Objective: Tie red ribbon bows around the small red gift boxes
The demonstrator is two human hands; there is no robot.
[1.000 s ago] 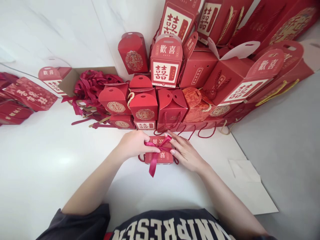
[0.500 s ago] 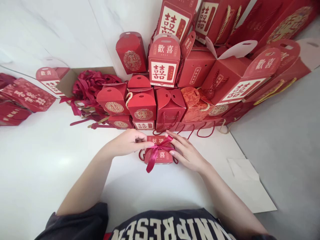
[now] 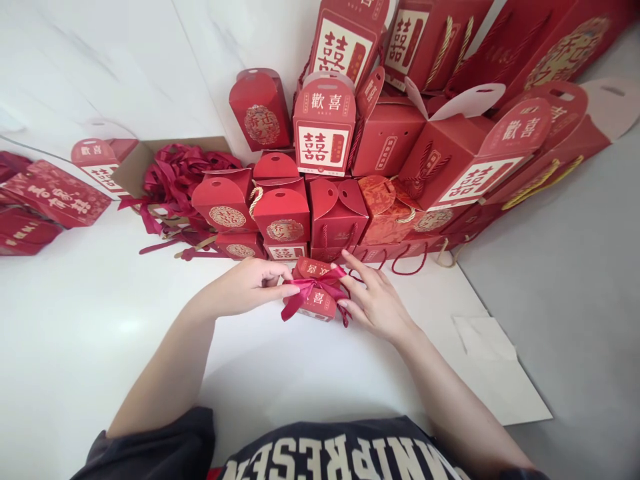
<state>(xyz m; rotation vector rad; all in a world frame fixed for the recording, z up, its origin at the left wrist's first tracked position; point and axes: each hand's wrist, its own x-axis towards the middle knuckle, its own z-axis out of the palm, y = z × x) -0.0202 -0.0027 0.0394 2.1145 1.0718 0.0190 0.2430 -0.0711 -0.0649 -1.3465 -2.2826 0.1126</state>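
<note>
A small red gift box [image 3: 324,308] with white characters on its top flaps sits on the table in front of me. Across its top lies a crimson satin ribbon [image 3: 315,285], tied in a bow with a tail hanging at the left. My left hand [image 3: 250,287] pinches the ribbon's left side between thumb and bent fingers. On the right, my right hand [image 3: 375,300] has its fingers spread, thumb and fingertips against the ribbon and the box's right side. Dark red cord shows beneath it, partly hidden.
Stacked red gift boxes [image 3: 283,217] rise directly behind my hands, with larger red bags [image 3: 430,47] farther back. A cardboard box [image 3: 135,170] of crimson ribbons [image 3: 187,173] stands left. More red packages [image 3: 60,193] lie far left. A white sheet [image 3: 485,339] lies at the table's right.
The gift box has turned slightly and shifted a little left. Its ribbon tail has swung left, and my left hand has moved slightly left with the ribbon.
</note>
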